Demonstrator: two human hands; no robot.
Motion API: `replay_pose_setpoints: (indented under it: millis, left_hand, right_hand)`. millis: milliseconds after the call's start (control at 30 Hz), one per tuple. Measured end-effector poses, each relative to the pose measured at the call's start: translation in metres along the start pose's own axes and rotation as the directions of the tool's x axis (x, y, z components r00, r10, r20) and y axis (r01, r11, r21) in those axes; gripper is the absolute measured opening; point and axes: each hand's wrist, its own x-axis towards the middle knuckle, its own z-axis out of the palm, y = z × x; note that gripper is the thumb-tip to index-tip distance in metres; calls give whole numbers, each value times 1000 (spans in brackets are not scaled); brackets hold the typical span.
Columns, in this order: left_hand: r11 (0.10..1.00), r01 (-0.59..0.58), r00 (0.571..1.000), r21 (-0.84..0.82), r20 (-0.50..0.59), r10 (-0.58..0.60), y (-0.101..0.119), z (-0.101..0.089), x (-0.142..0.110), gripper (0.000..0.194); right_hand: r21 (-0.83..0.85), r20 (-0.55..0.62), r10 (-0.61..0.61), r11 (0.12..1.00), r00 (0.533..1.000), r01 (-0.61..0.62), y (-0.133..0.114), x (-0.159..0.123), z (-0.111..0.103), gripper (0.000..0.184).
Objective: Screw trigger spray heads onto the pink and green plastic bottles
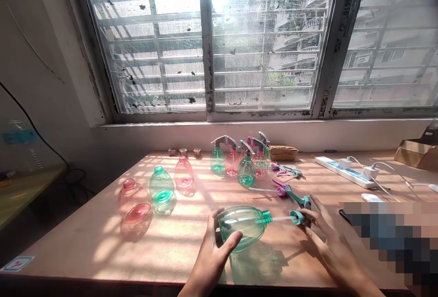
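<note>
My left hand (214, 253) is wrapped round a clear green spray bottle (243, 224), which lies tilted on its side with its neck to the right. My right hand (326, 240) grips a green trigger spray head (297, 217) by its collar end. The head's thin dip tube (281, 218) reaches into the bottle's mouth, while the collar is still apart from the neck. Just beyond my right hand lies a pink-collared spray head (281, 191) on the table. Open bottles stand at the left: a green one (162, 188), a pink one (184, 172) and a nearer pink one (133, 203).
Several bottles with spray heads, such as a green one (246, 171), stand near the wall. More loose spray heads (289, 170) lie beside them. A white power strip (347, 172) with plugs and cables is at the right, near a cardboard box (414, 154). Small boxes (183, 152) line the back.
</note>
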Motion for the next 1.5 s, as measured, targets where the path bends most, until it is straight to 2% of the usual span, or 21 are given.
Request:
replay_pose_setpoints:
  millis: [100, 167, 233, 300, 367, 467, 533, 700, 1000, 1133, 1233, 1300, 1433, 1500]
  left_hand:
    - [1000, -10, 1000, -12, 11, 10, -1, 1, -1, 73]
    - [1000, -7, 1000, -25, 16, 7, -3, 1, -2, 78]
    - [999, -3, 1000, -48, 29, 5, -5, 1, -3, 82]
    - [996, -3, 999, -85, 46, 7, -6, 1, -3, 83]
    - [993, -6, 998, -119, 68, 14, -7, 0, -4, 84]
    - [987, -7, 992, -163, 126, 27, -7, -1, -4, 87]
    - [984, -21, 985, -178, 165, 51, -9, -2, -4, 89]
    - [990, -65, 977, -126, 192, 88, -15, -5, -1, 100]
    - [990, -104, 948, -99, 292, 129, -26, -7, 5, 104]
    - [992, -86, 957, -91, 270, 108, -32, -7, 6, 117]
    - [992, -66, 964, -105, 249, 91, -34, -7, 8, 113]
    - [994, -89, 961, -63, 256, 102, -34, -8, 9, 107]
    - [968, -222, 944, 121, 274, 182, -38, -11, 10, 98]
    - [949, -259, 940, 180, 272, 205, -44, -11, 10, 101]
  right_hand:
    - [321, 84, 91, 940, 992, -114, -16, -4, 9, 42]
    - [536, 135, 120, 826, 984, -175, -27, -4, 18, 58]
    - [677, 168, 158, 699, 973, -230, -37, -3, 26, 74]
    - [733, 246, 204, 601, 948, -320, -45, -4, 32, 68]
    - [724, 366, 245, 531, 898, -440, -49, -8, 35, 55]
    - [697, 476, 274, 462, 836, -549, -50, -16, 37, 52]
    - [686, 474, 271, 483, 838, -544, -51, -20, 38, 55]
    - [636, 403, 244, 618, 882, -462, -60, -21, 39, 57]
    - [635, 276, 250, 678, 928, -371, -58, -23, 42, 50]
    - [583, 316, 235, 717, 919, -383, -52, -24, 42, 49]
    - [544, 292, 193, 772, 937, -329, -47, -24, 42, 46]
    - [553, 283, 187, 769, 941, -319, -46, -23, 43, 45]
    - [624, 337, 251, 662, 907, -415, -51, -23, 42, 51]
    - [643, 353, 262, 630, 898, -436, -53, -25, 43, 52]
